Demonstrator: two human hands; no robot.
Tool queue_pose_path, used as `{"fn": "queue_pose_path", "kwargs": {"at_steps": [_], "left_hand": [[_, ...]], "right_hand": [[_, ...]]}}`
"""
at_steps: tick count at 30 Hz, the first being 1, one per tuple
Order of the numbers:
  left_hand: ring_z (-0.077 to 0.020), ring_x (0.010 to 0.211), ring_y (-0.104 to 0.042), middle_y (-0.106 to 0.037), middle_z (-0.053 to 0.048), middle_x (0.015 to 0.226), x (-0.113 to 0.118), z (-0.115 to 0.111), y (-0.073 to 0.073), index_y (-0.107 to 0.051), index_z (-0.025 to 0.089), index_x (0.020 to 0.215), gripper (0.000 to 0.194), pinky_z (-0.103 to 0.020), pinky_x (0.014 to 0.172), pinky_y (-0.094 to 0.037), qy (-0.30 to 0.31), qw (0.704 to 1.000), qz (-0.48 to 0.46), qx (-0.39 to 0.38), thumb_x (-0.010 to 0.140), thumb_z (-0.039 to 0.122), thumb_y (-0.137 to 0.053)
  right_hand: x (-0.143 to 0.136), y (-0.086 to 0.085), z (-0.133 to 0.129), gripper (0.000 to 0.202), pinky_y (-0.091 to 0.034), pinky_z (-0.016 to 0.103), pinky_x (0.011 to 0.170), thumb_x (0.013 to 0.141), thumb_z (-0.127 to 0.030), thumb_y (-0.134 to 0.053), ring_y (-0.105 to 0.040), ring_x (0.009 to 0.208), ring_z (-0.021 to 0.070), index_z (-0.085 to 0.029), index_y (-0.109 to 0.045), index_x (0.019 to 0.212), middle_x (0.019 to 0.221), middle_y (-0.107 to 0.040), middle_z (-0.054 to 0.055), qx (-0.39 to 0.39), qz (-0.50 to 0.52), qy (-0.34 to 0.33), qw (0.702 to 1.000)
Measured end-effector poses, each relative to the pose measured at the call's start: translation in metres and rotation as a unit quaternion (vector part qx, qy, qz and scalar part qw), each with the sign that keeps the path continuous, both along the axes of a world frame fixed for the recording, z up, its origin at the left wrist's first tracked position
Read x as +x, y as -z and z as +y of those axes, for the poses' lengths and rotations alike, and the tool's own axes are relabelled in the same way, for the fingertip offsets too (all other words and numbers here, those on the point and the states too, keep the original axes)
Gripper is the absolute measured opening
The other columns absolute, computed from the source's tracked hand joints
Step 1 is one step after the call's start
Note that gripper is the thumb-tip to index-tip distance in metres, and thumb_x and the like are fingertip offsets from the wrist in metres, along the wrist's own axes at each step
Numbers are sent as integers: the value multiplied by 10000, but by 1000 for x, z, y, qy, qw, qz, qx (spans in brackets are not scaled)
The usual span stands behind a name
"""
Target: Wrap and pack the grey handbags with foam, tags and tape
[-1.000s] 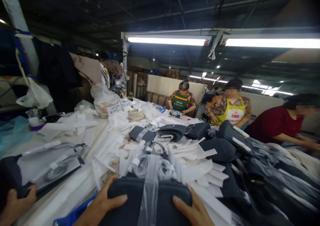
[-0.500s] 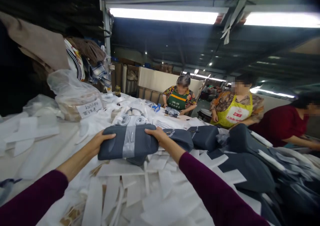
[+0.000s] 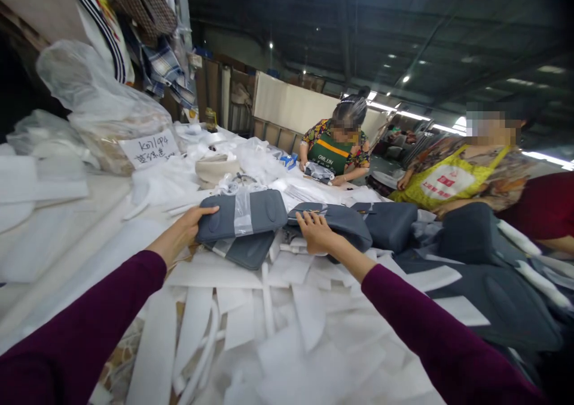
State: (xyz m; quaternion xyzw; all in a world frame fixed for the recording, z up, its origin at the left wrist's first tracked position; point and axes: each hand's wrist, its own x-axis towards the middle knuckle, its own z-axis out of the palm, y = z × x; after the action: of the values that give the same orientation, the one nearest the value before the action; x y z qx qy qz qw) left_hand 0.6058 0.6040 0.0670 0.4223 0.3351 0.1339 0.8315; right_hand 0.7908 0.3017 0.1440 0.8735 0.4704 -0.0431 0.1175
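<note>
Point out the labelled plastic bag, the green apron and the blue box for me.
Labelled plastic bag [image 3: 101, 113]: head view, the clear plastic above the label.
Green apron [image 3: 330, 152]: head view, its upper front.
Blue box [image 3: 289, 161]: head view, its side.

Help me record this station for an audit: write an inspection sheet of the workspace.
Surface: pale tabletop, largely covered.
Job's things: dark grey rounded-rectangular bag with clear plastic band, partly over another dark grey bag.
Clutter: loose white flat sheets; more dark grey bags on the right.
Hands: left hand grips the upper bag's left end; right hand open at the nearest right-side bag, contact unclear.
Cables: nothing seen.
Surroundings: person in green apron and person in yellow apron across the tabletop.
</note>
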Motion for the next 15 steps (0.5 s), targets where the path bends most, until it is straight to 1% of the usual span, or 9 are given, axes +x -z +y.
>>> {"fn": "queue_pose_path", "kwargs": {"at_steps": [2, 4, 6, 8, 9, 11, 13, 15], "left_hand": [[-240, 600, -704, -745, -100, 783, 0, 4, 2, -670, 121, 1012, 363, -341, 558, -612, 4, 1000, 0, 5, 662, 145, -763], [-245, 596, -704, -742, -96, 767, 1, 7, 4, -668, 124, 999, 350, -344, 553, -611, 5, 1000, -2, 8, 663, 149, -762], [-257, 592, -703, -736, -89, 737, 3, 9, 5, -669, 131, 979, 336, -369, 555, -614, 5, 1000, -5, 9, 657, 150, -763], [-271, 588, -700, -731, -86, 717, 5, 9, 4, -671, 134, 965, 331, -405, 566, -617, 3, 1000, -7, 9, 648, 144, -763], [-274, 585, -698, -729, -86, 711, 6, 8, 3, -673, 134, 963, 332, -417, 572, -618, 0, 1000, -5, 9, 643, 142, -763], [-269, 572, -690, -726, -87, 705, 8, 5, -1, -674, 134, 965, 345, -420, 575, -615, -12, 1000, 1, 11, 633, 140, -766], [-259, 568, -684, -726, -85, 716, 10, -2, -4, -672, 140, 977, 377, -415, 576, -610, -20, 1000, -6, 23, 617, 146, -780], [-253, 585, -685, -730, -82, 746, 13, -10, -4, -663, 142, 984, 416, -415, 588, -606, -31, 998, -28, 52, 590, 150, -796]], "right_hand": [[-10, 17, -4, 976, -193, 550, 1113, 691, -122, -689, -255, 1391, 453, -104, -192, 1531, 1547, -246, 243, 6, -117, -16, 993], [-14, 30, -4, 801, -281, 541, 1043, 782, -109, -592, -393, 1306, 436, -128, -264, 1513, 1504, -320, 263, 23, -188, -12, 982], [-11, 36, -4, 621, -365, 492, 947, 865, -82, -447, -523, 1174, 383, -107, -338, 1475, 1410, -434, 290, 36, -217, 5, 976], [-3, 33, -5, 488, -407, 429, 871, 902, -54, -324, -592, 1052, 328, -54, -464, 1369, 1238, -573, 284, 48, -220, 20, 974], [2, 29, -7, 448, -416, 405, 846, 908, -48, -296, -608, 1013, 309, -49, -526, 1292, 1150, -621, 262, 51, -217, 21, 974], [15, 12, -12, 383, -427, 372, 813, 908, -48, -301, -627, 974, 288, -82, -599, 1146, 1031, -668, 207, 52, -211, 18, 976], [29, -11, -22, 333, -437, 356, 776, 896, -48, -338, -645, 947, 280, -110, -606, 1084, 990, -684, 176, 54, -211, 23, 976], [43, -39, -35, 297, -445, 345, 741, 872, -51, -392, -660, 921, 277, -131, -602, 1065, 963, -696, 152, 61, -220, 43, 973]]}}
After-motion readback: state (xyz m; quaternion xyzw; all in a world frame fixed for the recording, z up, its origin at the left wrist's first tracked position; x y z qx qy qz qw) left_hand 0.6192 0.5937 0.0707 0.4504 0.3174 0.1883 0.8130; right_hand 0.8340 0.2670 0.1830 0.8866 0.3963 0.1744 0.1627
